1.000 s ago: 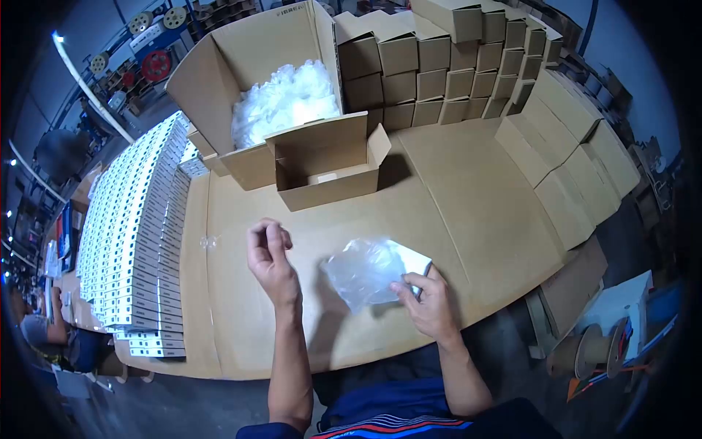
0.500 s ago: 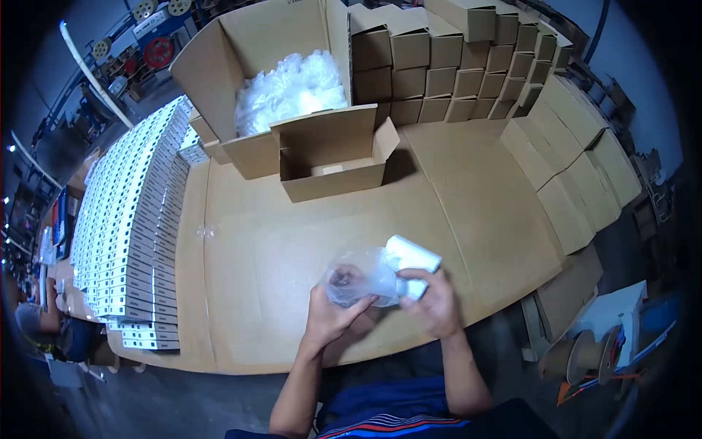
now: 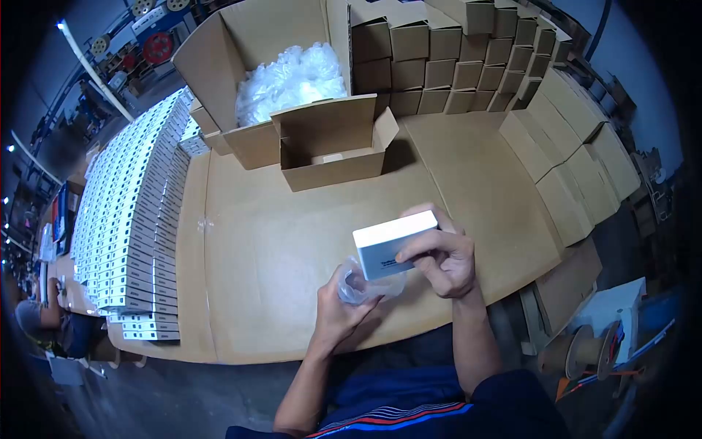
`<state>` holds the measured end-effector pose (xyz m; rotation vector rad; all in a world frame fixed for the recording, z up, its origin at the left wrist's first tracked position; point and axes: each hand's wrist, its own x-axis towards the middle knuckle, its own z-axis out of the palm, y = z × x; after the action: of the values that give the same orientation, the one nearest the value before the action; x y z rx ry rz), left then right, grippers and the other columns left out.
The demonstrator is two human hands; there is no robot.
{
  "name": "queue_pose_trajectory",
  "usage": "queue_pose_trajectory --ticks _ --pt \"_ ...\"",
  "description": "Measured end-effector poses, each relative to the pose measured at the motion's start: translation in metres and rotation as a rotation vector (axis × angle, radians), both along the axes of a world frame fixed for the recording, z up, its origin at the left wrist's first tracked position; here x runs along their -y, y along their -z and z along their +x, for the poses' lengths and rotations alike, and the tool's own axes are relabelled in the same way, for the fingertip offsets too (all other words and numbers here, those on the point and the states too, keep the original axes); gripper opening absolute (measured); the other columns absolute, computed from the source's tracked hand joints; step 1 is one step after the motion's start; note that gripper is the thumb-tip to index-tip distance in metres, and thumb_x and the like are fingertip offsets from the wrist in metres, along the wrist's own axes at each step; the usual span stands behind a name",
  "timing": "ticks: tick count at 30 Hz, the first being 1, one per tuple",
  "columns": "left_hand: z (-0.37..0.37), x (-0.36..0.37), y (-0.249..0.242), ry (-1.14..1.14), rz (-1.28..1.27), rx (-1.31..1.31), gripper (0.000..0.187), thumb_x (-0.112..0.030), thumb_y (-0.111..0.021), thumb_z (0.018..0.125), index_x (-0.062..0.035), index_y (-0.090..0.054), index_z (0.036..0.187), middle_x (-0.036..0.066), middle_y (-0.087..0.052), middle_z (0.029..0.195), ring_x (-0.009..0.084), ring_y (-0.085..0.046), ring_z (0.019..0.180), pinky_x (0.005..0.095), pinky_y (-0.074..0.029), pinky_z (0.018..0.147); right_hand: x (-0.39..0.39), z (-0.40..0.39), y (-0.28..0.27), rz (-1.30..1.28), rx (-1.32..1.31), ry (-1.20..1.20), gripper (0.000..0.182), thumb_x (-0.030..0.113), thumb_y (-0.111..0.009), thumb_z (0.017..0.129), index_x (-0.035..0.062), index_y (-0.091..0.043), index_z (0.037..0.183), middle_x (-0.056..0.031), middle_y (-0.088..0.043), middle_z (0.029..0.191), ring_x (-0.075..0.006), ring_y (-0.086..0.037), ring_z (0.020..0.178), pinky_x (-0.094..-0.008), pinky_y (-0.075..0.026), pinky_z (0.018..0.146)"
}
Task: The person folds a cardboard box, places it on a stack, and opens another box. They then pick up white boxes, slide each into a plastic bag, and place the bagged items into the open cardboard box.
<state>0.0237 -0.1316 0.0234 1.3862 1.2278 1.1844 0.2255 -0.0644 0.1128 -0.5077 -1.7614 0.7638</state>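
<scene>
A small white box (image 3: 393, 246) with dark print on its side is gripped by my right hand (image 3: 442, 257), fingers round its right end. Just below and left of it, my left hand (image 3: 338, 311) holds a clear plastic bag (image 3: 356, 287), whose mouth is spread open. The box's lower edge overlaps the bag in the view; whether they touch, I cannot tell. Beyond the hands stands an open brown carton (image 3: 333, 175) with a small pale item at its bottom.
Stacked white boxes (image 3: 139, 219) line the table's left side. A large carton (image 3: 208, 69) holds clear plastic bags (image 3: 292, 82) at the back. Brown cartons (image 3: 446, 66) are stacked behind, with more (image 3: 570, 175) at right. A person (image 3: 55, 314) is at far left.
My right hand has lifted the white box up and turned it, so its printed side shows. The bag has stayed in my left hand, now lower and apart from my right fingers.
</scene>
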Motion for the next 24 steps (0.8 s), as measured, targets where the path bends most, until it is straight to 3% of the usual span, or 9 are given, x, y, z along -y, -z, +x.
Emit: queue_pose_trajectory --ticks 5,8,11,12,15,20,24 --pt "0.002 0.002 0.006 -0.031 0.014 0.006 0.039 -0.011 -0.088 0.078 0.0 -0.062 0.106 0.009 -0.07 0.092 0.0134 -0.068 0.087 0.0304 -0.056 0.08 0.001 0.001 -0.001 0.075 -0.012 0.04 0.029 -0.011 -0.063 0.069 0.003 -0.076 0.09 -0.0177 -0.064 0.105 -0.0268 -0.064 0.094 -0.0332 -0.052 0.08" --pt "0.003 0.005 0.001 -0.034 0.033 -0.019 0.04 -0.01 -0.088 0.078 -0.0002 -0.062 0.107 0.009 -0.071 0.093 0.0138 -0.068 0.088 0.0304 -0.056 0.08 0.001 0.002 0.005 0.027 -0.007 0.053 0.019 -0.005 -0.063 0.074 0.003 -0.076 0.085 -0.0206 -0.064 0.106 -0.023 -0.063 0.09 -0.0293 -0.049 0.077" --pt "0.006 0.005 0.007 -0.041 0.033 0.002 0.042 -0.011 -0.089 0.078 -0.0007 -0.062 0.108 0.01 -0.072 0.095 0.0138 -0.069 0.089 0.0306 -0.056 0.081 -0.004 0.005 0.013 -0.065 0.023 -0.062 0.019 -0.005 -0.061 0.072 0.0024 -0.075 0.084 -0.0195 -0.064 0.106 -0.0224 -0.063 0.089 -0.0296 -0.049 0.076" --pt "0.006 0.006 0.008 -0.054 0.027 -0.006 0.043 -0.011 -0.089 0.077 -0.0006 -0.061 0.109 0.011 -0.073 0.096 0.0146 -0.07 0.09 0.0311 -0.056 0.081 -0.004 0.006 0.006 -0.047 0.031 -0.115 0.024 -0.01 -0.061 0.072 0.0024 -0.075 0.087 -0.0148 -0.063 0.097 -0.0246 -0.063 0.091 -0.0316 -0.051 0.078" --pt "0.008 0.006 0.008 -0.095 0.021 -0.01 0.046 -0.013 -0.09 0.077 -0.0005 -0.06 0.11 0.014 -0.074 0.1 0.0177 -0.072 0.093 0.0326 -0.057 0.081 -0.002 0.008 0.011 -0.162 0.121 -0.107 0.02 -0.006 -0.06 0.075 0.0017 -0.074 0.087 -0.0142 -0.062 0.094 -0.0237 -0.062 0.088 -0.0311 -0.05 0.075" --pt "0.014 0.007 0.012 -0.149 0.054 0.003 0.052 -0.014 -0.089 0.078 -0.0004 -0.057 0.117 0.016 -0.075 0.103 0.0237 -0.074 0.097 0.0358 -0.058 0.082 0.012 -0.01 0.017 -0.265 0.113 -0.049 0.027 0.01 -0.059 0.092 -0.0007 -0.074 0.112 -0.0162 -0.064 0.095 -0.0256 -0.062 0.089 -0.036 -0.051 0.083" --pt "0.007 0.008 0.012 -0.106 0.0 -0.024 0.06 -0.012 -0.089 0.078 0.0004 -0.054 0.125 0.016 -0.072 0.109 0.0231 -0.071 0.102 0.0365 -0.057 0.086 0.015 -0.014 0.025 -0.358 0.095 -0.029 0.028 0.015 -0.06 0.095 0.0004 -0.074 0.114 -0.0159 -0.065 0.098 -0.0247 -0.062 0.091 -0.0366 -0.051 0.086"
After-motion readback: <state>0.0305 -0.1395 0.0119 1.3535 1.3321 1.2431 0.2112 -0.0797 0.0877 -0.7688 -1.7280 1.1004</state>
